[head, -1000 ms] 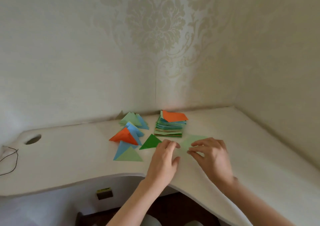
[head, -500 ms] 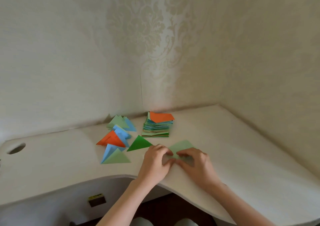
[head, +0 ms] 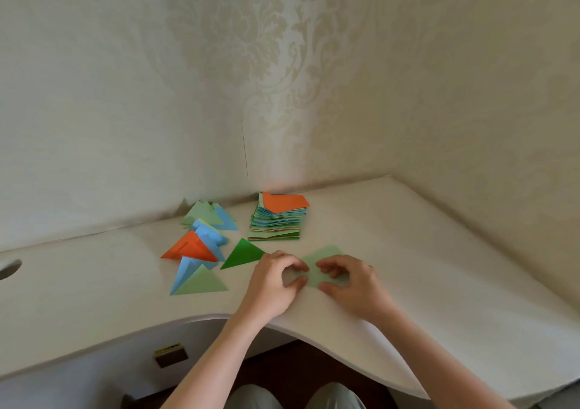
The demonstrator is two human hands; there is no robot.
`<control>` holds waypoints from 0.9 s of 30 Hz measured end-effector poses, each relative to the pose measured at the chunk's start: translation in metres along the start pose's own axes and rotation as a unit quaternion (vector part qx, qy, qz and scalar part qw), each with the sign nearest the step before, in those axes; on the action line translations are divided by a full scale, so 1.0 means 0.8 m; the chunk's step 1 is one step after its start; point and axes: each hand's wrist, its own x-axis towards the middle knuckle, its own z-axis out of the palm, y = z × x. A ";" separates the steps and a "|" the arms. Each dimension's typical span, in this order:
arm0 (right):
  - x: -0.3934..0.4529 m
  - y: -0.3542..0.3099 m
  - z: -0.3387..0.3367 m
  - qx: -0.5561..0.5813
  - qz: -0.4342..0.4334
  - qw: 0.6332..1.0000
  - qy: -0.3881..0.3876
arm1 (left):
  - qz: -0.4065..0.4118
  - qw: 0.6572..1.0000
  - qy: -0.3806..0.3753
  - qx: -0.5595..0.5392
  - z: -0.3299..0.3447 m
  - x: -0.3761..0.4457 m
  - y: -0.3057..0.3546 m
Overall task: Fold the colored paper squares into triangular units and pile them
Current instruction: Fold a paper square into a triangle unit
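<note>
My left hand (head: 272,283) and right hand (head: 348,283) both pinch the pale green paper square (head: 323,262); I judge it light, limp, crease-prone; best gripped at corners.

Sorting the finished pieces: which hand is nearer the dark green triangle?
Left. The left hand sits just right of the dark green triangle; the right hand is farther right, beyond it.

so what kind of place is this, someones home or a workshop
Most likely a room at home, set up as a craft corner. Damask-patterned wallpaper covers both walls, a white desk fits into the corner, and on it lie a stack of paper squares and folded triangles.
</note>
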 end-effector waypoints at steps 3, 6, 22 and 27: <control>-0.004 0.005 -0.005 0.021 -0.012 1.000 -0.004 | 0.014 0.999 -0.029 -0.008 -0.007 -0.005 -0.004; -0.009 0.004 -0.002 -0.019 -0.020 1.000 -0.002 | 0.021 0.998 -0.054 -0.023 -0.012 -0.009 -0.006; -0.019 0.011 -0.027 -0.037 -0.108 0.993 0.017 | 0.115 0.993 0.000 0.017 -0.005 -0.017 0.000; -0.034 0.013 -0.030 -0.053 -0.128 0.990 0.014 | 0.112 0.994 -0.005 0.013 -0.004 -0.016 0.002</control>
